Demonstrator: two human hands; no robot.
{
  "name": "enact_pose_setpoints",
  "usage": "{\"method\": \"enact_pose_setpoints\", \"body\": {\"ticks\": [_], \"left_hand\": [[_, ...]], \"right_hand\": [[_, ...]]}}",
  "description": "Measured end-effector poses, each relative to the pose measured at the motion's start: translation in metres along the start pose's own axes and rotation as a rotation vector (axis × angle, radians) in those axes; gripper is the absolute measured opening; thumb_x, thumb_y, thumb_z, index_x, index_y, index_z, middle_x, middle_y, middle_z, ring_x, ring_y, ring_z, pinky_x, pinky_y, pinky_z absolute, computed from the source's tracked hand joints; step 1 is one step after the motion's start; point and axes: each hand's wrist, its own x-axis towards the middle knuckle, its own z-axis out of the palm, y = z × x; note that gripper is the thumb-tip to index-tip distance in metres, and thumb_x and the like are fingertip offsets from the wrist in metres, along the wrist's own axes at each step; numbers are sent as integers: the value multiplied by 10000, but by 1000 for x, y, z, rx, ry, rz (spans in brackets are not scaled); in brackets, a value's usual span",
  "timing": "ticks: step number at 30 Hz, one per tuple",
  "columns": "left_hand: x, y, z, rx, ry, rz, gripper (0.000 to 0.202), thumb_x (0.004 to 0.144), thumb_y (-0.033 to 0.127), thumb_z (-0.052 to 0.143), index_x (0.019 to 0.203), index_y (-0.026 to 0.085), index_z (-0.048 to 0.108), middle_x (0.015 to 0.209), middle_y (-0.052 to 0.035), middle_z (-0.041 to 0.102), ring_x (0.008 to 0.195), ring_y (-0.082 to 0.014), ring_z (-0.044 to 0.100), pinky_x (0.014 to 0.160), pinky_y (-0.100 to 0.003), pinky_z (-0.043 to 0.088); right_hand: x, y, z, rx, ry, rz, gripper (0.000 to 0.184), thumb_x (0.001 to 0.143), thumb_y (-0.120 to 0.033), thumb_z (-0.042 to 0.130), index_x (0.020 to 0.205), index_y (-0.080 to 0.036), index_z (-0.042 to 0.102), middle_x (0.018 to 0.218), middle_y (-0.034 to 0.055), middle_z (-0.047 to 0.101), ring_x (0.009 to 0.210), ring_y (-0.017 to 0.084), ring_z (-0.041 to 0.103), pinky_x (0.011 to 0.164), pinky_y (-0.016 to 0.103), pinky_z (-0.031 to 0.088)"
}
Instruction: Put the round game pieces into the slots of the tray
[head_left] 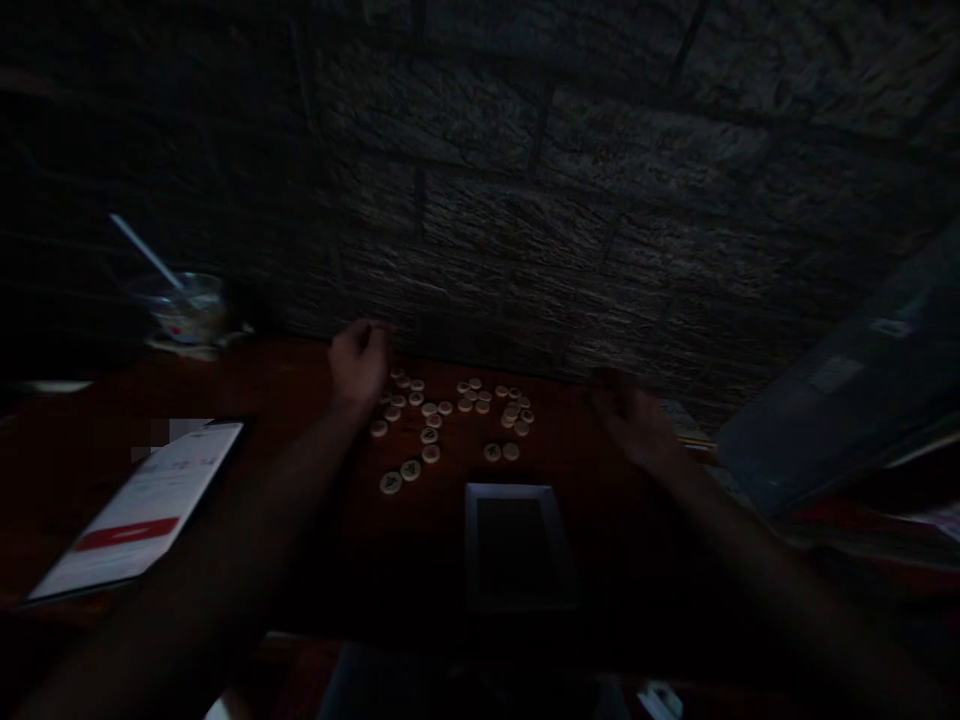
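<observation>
Dark stone-block wall (570,200) behind, red-brown bench (274,385) below. Left hand (360,362) at left edge of the scattered game discs (431,410), fingers loosely curled. Right hand (636,425) well off to the right, blurred, also curled. Grip on any disc not discernible in either. Lit phone (142,505) far left; pale-rimmed tray (510,490) just in front of the scatter. Judged best: lift singly by the rim, outermost first, without nudging neighbours. Pale, flat, round, dark marks on top; two loose clusters mid-bench.

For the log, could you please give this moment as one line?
left hand: beside discs | right hand: clear of discs | box: nearside of discs
</observation>
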Motion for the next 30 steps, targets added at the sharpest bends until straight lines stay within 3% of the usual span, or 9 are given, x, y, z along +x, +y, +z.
{"method": "enact_pose_setpoints", "body": {"ticks": [3, 5, 9, 14, 16, 19, 22, 25, 30], "left_hand": [[3, -8, -5, -14, 19, 15, 346, 895, 334, 475, 999, 180, 766, 1024, -65, 798, 987, -220, 729, 885, -303, 543], [1, -8, -7, 13, -25, 50, 298, 881, 329, 525, 952, 195, 781, 997, -48, 811, 971, -218, 740, 892, -301, 544], [-7, -2, -6, 70, -84, 99, 277, 870, 290, 537, 940, 205, 791, 995, -34, 818, 972, -226, 744, 915, -317, 543], [-13, 1, 0, 131, -169, 115, 253, 853, 299, 554, 891, 218, 791, 914, -28, 811, 893, -238, 746, 875, -325, 547], [-8, -3, 1, 133, -132, 97, 293, 868, 304, 514, 923, 215, 788, 929, -29, 805, 913, -231, 740, 872, -311, 545], [6, -14, -4, 80, 23, -4, 383, 893, 307, 421, 1009, 185, 765, 964, -47, 788, 945, -215, 726, 830, -277, 547], [21, -27, -11, 104, 72, -60, 427, 913, 300, 374, 1091, 158, 734, 1031, -69, 782, 994, -213, 718, 830, -268, 555], [24, -37, -13, 131, -18, -56, 346, 899, 312, 478, 1038, 165, 757, 1051, -67, 797, 1013, -223, 726, 844, -270, 565], [17, -46, -6, 148, -271, -5, 213, 845, 283, 645, 943, 192, 811, 991, -53, 828, 922, -231, 759, 864, -298, 582]], "right_hand": [[-8, -43, 31, 235, -128, -48, 431, 970, -463, 538, 1288, -228, 708, 1284, 109, 761, 1167, 312, 729, 1026, 423, 564], [-12, -54, 48, 301, -139, -50, 394, 969, -423, 540, 1255, -224, 725, 1286, 97, 765, 1143, 295, 741, 1007, 408, 577], [-15, -38, 64, 310, -116, -96, 386, 957, -275, 507, 1258, -190, 734, 1338, 108, 744, 1233, 290, 704, 1105, 415, 526], [-11, -17, 68, 317, -145, -115, 469, 1002, -302, 471, 1417, -190, 661, 1443, 103, 688, 1312, 277, 666, 1169, 437, 496], [-11, -18, 73, 340, -183, -219, 472, 1027, -318, 466, 1459, -232, 634, 1506, 71, 642, 1404, 258, 597, 1225, 440, 445], [-15, -23, 81, 365, -225, -384, 450, 1062, -340, 442, 1454, -260, 648, 1552, 49, 603, 1494, 250, 506, 1276, 457, 383], [-19, -24, 84, 384, -239, -434, 420, 1056, -326, 473, 1417, -271, 680, 1544, 54, 611, 1477, 269, 530, 1251, 493, 421], [-23, -25, 78, 415, -267, -464, 394, 1023, -264, 519, 1361, -290, 722, 1482, 58, 665, 1407, 292, 603, 1191, 524, 491], [-23, -24, 70, 426, -230, -437, 379, 1020, -277, 520, 1322, -246, 746, 1418, 84, 711, 1305, 292, 686, 1124, 495, 558]]}}
